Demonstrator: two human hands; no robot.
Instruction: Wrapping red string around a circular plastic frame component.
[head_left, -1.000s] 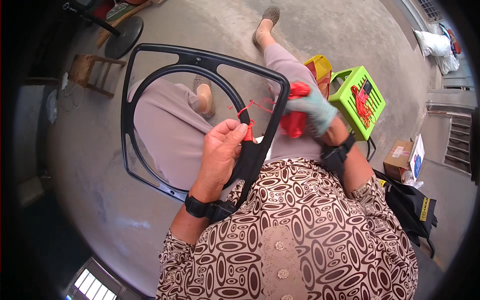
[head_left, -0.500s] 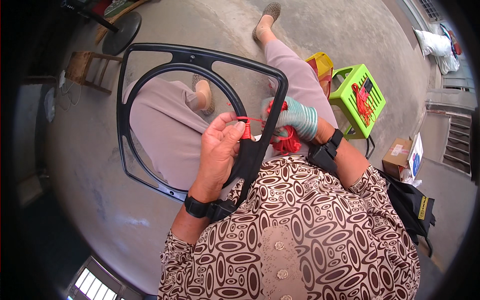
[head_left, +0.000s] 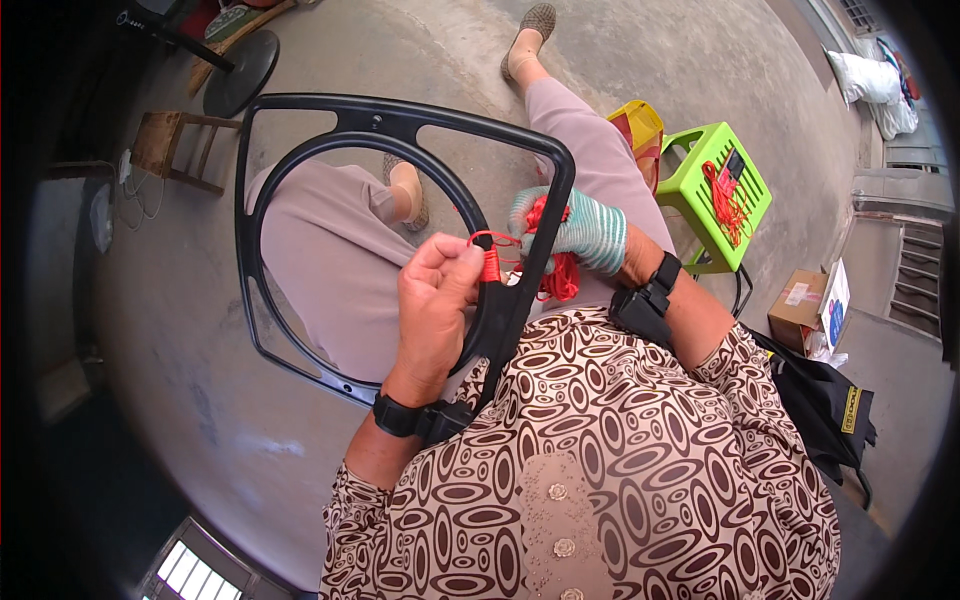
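A black frame point(head_left: 408, 112) with a round ring inside it rests tilted across my lap. Red cord point(head_left: 491, 266) is wound in tight turns around the ring's right side, and a small loop of it stands up from the top of the winding. My bare left hand point(head_left: 437, 300) pinches the cord at that loop with thumb and forefinger. Beyond the frame's right bar, my right hand point(head_left: 590, 232), in a striped green-and-white glove, is closed around a bundle of red cord point(head_left: 560, 277). The frame's bar covers part of those gloved fingers.
To the right stands a green plastic stool point(head_left: 690, 200) with more red cord point(head_left: 727, 205) and a small dark object on top. A yellow-and-red bag point(head_left: 640, 130) is beside it. Farther right are a cardboard box point(head_left: 797, 305) and a black bag point(head_left: 815, 395). A wooden stool point(head_left: 160, 142) stands at left.
The cord between my hands has gone from a fairly straight strand to a slack loop. My gloved right hand has shifted slightly left; the frame has barely moved.
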